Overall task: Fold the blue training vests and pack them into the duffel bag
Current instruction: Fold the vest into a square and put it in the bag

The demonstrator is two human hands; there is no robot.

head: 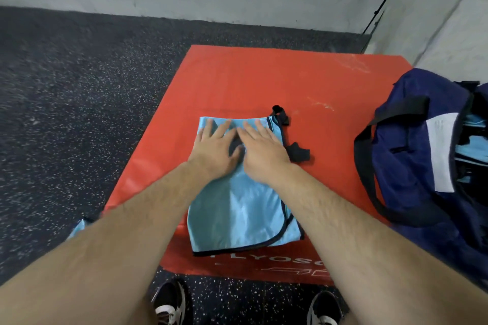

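left hand (215, 148): bare | right hand (264, 155): bare | left forearm (118, 240), right forearm (356, 232): bare, hairy, uncovered to the frame edge | left shoe (171, 303), near side of left hand: black, white laces | right shoe (323, 309), near side of right hand: black, white laces

Glossy cloth vest (245, 208) on a smooth red vinyl-looking mat (237, 79); speckled rough floor (79, 87).

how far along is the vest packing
Done: light blue fabric shows inside the open duffel bag, so at least one vest looks packed. In hand: left hand and right hand press flat on a folded vest on the red mat. To do: bag that vest; a blue scrap by the mat's left edge may be another.
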